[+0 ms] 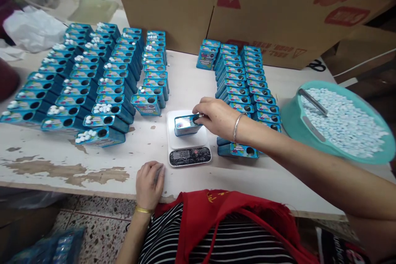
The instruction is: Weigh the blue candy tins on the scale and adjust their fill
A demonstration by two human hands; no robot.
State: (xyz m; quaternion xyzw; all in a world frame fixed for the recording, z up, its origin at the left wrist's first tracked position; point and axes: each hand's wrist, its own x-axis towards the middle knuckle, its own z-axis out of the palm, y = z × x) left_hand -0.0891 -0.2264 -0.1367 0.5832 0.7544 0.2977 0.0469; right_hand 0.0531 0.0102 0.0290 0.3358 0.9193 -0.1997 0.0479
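Note:
A small blue tin (185,125) lies on the white kitchen scale (188,142), whose display shows digits. My right hand (216,116) reaches in from the right with fingers pinched at the tin's right end, over its round hole. What the fingertips hold is too small to make out. My left hand (150,185) rests on the table's front edge, fingers curled under, nothing visible in it. Left of the scale stand rows of blue tins (93,78), many with white candies on top. More blue tins (244,90) are stacked in rows to the right.
A teal basin (291,115) full of white candies with a metal scoop (313,102) sits at the right. Large cardboard boxes (247,8) wall off the back. A white plastic bag (34,29) lies at the far left. The white tabletop (93,165) is worn and peeling.

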